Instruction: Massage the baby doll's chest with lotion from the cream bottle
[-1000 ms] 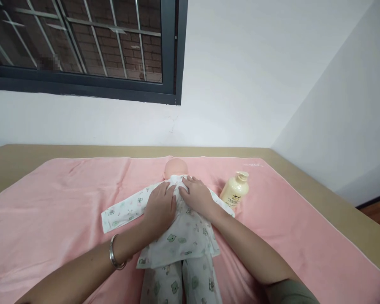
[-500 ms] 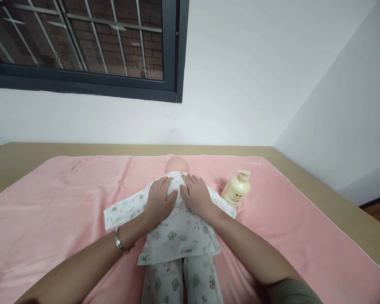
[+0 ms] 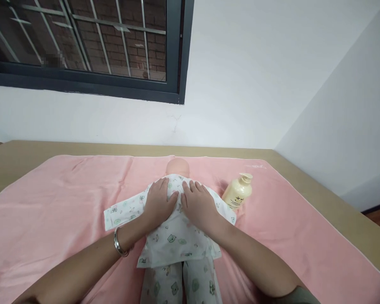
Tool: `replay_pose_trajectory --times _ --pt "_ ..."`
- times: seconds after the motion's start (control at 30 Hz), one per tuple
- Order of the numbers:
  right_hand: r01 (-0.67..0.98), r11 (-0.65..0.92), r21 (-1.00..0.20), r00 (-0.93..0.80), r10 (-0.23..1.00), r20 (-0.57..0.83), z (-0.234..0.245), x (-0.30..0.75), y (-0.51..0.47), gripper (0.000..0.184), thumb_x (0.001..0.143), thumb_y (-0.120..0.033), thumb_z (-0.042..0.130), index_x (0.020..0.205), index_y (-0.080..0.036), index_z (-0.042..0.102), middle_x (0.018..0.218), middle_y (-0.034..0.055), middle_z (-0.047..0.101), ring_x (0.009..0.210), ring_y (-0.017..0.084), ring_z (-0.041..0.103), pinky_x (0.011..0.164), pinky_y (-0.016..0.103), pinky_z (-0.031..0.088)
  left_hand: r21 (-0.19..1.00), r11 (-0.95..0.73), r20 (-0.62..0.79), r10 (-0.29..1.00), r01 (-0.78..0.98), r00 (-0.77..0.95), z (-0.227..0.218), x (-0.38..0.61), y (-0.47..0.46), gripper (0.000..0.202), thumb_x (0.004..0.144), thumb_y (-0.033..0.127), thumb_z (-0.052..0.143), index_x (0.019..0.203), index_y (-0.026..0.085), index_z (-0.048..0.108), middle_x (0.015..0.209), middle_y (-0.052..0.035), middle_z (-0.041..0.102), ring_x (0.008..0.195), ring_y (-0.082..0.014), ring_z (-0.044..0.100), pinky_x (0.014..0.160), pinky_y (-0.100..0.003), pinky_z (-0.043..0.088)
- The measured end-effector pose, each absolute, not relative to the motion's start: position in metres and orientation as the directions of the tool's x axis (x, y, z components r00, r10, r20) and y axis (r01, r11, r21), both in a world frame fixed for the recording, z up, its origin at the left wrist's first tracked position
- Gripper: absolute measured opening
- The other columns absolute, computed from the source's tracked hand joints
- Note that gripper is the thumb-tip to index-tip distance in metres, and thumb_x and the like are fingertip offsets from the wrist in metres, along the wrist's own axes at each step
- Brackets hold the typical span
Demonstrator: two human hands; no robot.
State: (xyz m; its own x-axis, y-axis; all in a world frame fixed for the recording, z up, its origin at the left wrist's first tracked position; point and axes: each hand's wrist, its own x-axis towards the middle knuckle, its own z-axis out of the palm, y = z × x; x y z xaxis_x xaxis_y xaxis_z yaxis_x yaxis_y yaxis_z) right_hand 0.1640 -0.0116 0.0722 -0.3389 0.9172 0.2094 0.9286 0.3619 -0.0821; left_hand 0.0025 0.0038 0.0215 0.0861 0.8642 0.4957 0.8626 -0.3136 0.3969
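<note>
A baby doll lies on a pink towel, head away from me, dressed in a white printed top and matching trousers. My left hand lies flat on the left side of the doll's upper torso, fingers stretched toward the neck, with a metal bangle on the wrist. My right hand lies flat on the right side, fingers spread. Both hands press on the cloth and hold nothing. The doll's face is hidden.
A cream pump bottle lies tilted on the towel just right of the doll's shoulder. The towel covers a tan table against a white wall. A dark-framed barred window is at the upper left.
Both hands stay flat on the doll's upper torso and have barely shifted. The view has drifted slightly.
</note>
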Motion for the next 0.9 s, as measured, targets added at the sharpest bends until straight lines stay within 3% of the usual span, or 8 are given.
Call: replay_pose_trajectory --times 0.2,0.43,0.57,0.7,0.9 --pt "0.914 0.35 -0.204 -0.333 0.936 0.115 0.075 0.17 0.017 0.049 0.101 -0.036 0.033 0.141 -0.01 0.046 0.146 0.018 0.048 0.135 0.03 0.043 0.11 0.047 0.033 0.29 -0.4 0.568 0.803 0.869 0.18 0.021 0.013 -0.018 0.044 0.092 0.027 0.04 0.133 0.011 0.047 0.139 -0.0197 0.051 0.131 -0.0351 0.045 0.107 -0.055 0.039" --pt "0.888 0.458 -0.053 -0.436 0.872 0.221 0.073 0.159 -0.013 0.047 0.1 -0.028 0.035 0.14 -0.006 0.046 0.142 0.022 0.05 0.133 0.032 0.044 0.112 0.046 0.031 0.386 -0.418 0.468 0.857 0.822 0.215 0.029 -0.006 0.015 0.032 0.095 0.029 0.035 0.115 0.015 0.056 0.115 -0.015 0.064 0.109 -0.0284 0.06 0.095 -0.048 0.049" --pt "0.891 0.444 -0.099 -0.422 0.888 0.181 0.079 0.168 0.0 0.045 0.102 -0.034 0.032 0.135 -0.01 0.051 0.137 0.0192 0.056 0.129 0.029 0.049 0.107 0.043 0.036 0.317 -0.406 0.49 0.844 0.857 0.218 0.025 -0.005 0.012 0.037 0.097 0.031 0.031 0.12 0.012 0.054 0.121 -0.0173 0.063 0.115 -0.0302 0.057 0.1 -0.051 0.046" --pt "0.887 0.436 -0.153 -0.412 0.896 0.164 0.075 0.173 0.018 0.048 0.101 -0.035 0.033 0.138 -0.009 0.047 0.143 0.019 0.05 0.134 0.029 0.043 0.109 0.045 0.033 0.222 -0.432 0.568 0.786 0.874 0.244 0.021 0.003 -0.004 0.041 0.095 0.027 0.035 0.13 0.01 0.049 0.131 -0.0193 0.056 0.125 -0.032 0.05 0.105 -0.052 0.042" --pt "0.885 0.464 -0.027 -0.446 0.864 0.232 0.073 0.16 -0.012 0.048 0.099 -0.028 0.037 0.143 -0.01 0.043 0.142 0.0215 0.049 0.132 0.032 0.045 0.111 0.048 0.031 0.318 -0.441 0.473 0.841 0.839 0.262 0.029 -0.005 0.013 0.034 0.094 0.027 0.037 0.119 0.015 0.056 0.118 -0.0146 0.064 0.113 -0.0275 0.059 0.098 -0.047 0.049"
